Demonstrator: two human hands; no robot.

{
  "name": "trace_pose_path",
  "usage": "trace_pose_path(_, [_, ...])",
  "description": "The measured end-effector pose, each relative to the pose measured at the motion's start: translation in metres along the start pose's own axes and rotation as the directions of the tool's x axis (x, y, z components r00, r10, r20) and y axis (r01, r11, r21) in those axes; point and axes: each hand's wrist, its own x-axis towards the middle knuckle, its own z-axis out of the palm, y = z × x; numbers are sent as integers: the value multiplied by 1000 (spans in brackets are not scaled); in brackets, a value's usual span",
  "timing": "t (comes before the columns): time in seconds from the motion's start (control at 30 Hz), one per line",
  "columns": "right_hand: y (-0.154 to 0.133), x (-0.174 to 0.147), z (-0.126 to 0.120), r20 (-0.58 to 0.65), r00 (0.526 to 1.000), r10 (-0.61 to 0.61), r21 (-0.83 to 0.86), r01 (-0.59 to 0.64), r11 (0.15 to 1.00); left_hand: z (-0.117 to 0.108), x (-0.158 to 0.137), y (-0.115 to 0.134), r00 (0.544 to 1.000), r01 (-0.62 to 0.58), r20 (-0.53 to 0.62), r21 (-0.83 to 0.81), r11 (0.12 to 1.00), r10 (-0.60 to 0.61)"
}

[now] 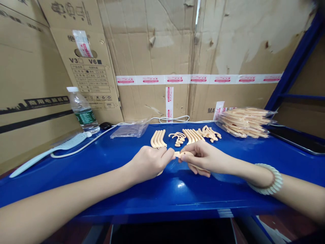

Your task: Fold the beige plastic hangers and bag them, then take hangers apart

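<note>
Near the middle of the blue table, my left hand [149,161] and my right hand [205,159] meet fingertip to fingertip. My left hand is closed around a beige plastic hanger arm, mostly covered by the fingers. Between thumb and fingers, my right hand grips another beige hanger arm [187,154] with a small dark hole near its end. The two parts touch or overlap between the hands; how they join is hidden. Just behind lie a row of curved hanger arms [158,138], a few hanger hooks [177,138], a second row of arms [193,136] and more hooks [210,133].
A clear bag of beige parts [245,122] lies at back right beside a dark phone-like slab [297,139]. On the left are a water bottle [82,110], a pale blue hairbrush [50,152], a white cable [83,149] and a flat plastic bag [129,129]. Cardboard [152,51] walls the back.
</note>
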Motion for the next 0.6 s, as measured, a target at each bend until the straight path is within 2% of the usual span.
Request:
trace_pose_path(0.07, [0,-1,3,-49,998,-41,-83,36,996,-2,1,0,1000,-9,-3,3,1000,9])
trace_pose_path(0.13, [-2,-2,6,-104,985,-136,-229,109,967,-3,2,-1,1000,18,19,-26,999,-17])
trace_pose_path(0.2, [-5,-4,9,-142,946,-290,-430,205,879,-1,2,-1,995,89,51,-97,991,-85])
trace_pose_path(0.27, [-10,-6,12,-125,903,-411,-558,279,782,0,1,-1,983,178,78,-194,965,-165])
trace_pose_path(0.3, [-12,-6,13,-110,898,-427,-562,298,772,1,1,-1,975,220,93,-248,943,-203])
trace_pose_path(0.37, [-14,-6,14,-97,928,-359,-440,283,852,0,2,0,950,313,132,-358,880,-285])
trace_pose_path(0.43, [-15,-5,9,-108,965,-239,-240,208,948,-2,3,-1,905,424,186,-474,772,-383])
trace_pose_path(0.5, [-15,-2,-1,-133,978,-163,-91,152,984,-3,4,-4,838,533,265,-591,606,-478])
trace_pose_path(0.53, [-15,-2,-10,-161,975,-152,-68,143,987,-3,4,-5,794,580,318,-649,492,-518])
trace_pose_path(0.6, [-15,-1,-31,-259,950,-173,-129,144,981,0,5,-8,697,643,457,-740,199,-553])
